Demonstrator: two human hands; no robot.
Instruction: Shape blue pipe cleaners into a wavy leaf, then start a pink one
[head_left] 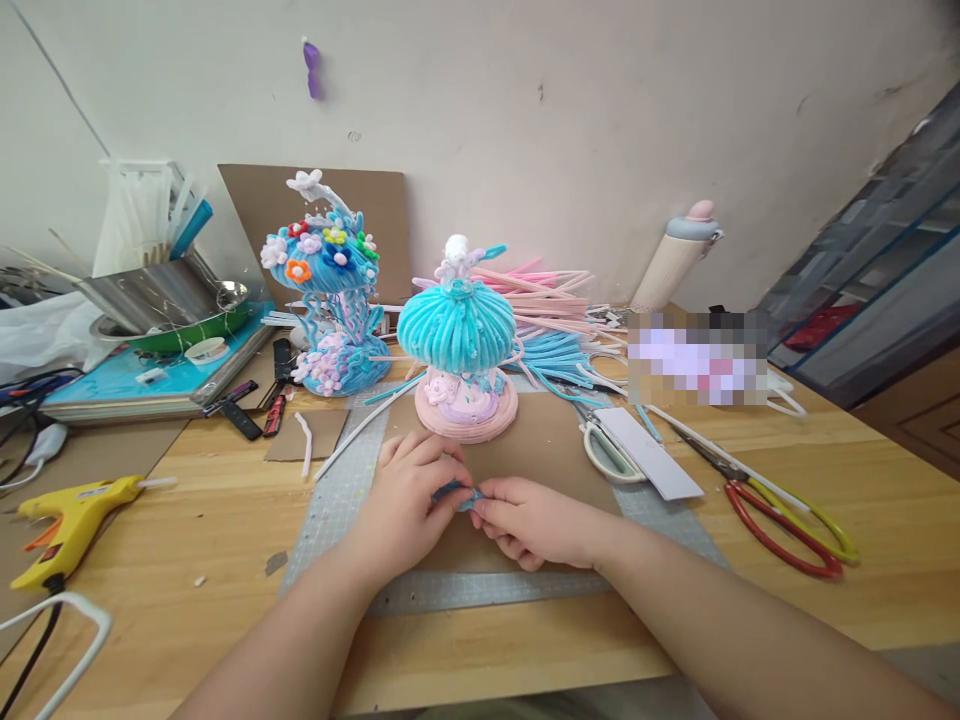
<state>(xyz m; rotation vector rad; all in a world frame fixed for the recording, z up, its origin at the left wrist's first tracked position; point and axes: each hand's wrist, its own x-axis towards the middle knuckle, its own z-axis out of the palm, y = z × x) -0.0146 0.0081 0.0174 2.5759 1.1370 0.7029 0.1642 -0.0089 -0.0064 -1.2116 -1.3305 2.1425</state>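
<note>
yellow glue gun (71,510) lies at the far left of the wooden worktop (225,520). further right and back stands a flowered blue figure (330,300). the left hand (409,500) and right hand (532,525) meet over a cardboard sheet (555,440), both hands pinching a small blue piece (457,492) between fingertips, just in front of a blue-domed figure (459,345) on a pink base. red-and-yellow scissors (780,520) lie at the right.

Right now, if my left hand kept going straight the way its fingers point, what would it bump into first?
The left hand points at the small blue piece it pinches; right behind that, probably the right hand, which pinches it too.
</note>
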